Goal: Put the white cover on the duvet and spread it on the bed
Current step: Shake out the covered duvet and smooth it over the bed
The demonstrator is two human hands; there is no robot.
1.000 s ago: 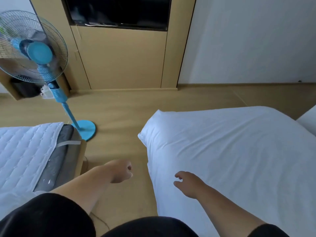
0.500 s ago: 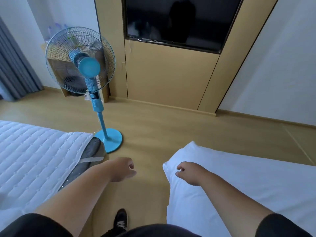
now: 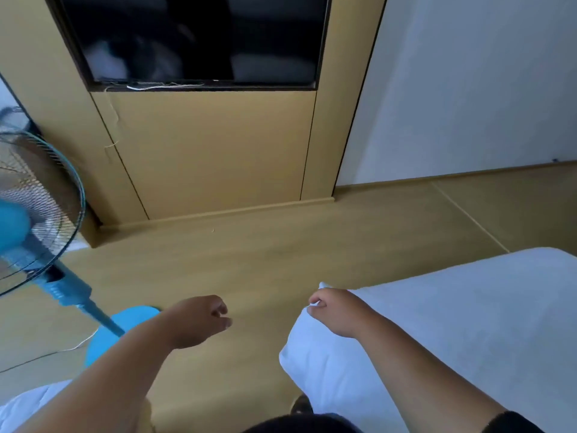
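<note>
Right hand (image 3: 338,312) pinches the near corner of the white covered duvet (image 3: 452,332) on the bed; left hand (image 3: 199,318), loosely curled, holds nothing.

The step looks like spreading; next, the free hand likely needs an edge. Beyond: wooden floor (image 3: 281,251), blue standing fan (image 3: 37,245), dark wall television (image 3: 199,39).

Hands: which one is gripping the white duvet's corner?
The right hand pinches the duvet corner; the left hand hangs over bare floor, holding nothing.

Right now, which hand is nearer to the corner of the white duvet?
Right. The right hand pinches the white duvet at its corner; the left hand hangs over bare floor, apart from it.
</note>
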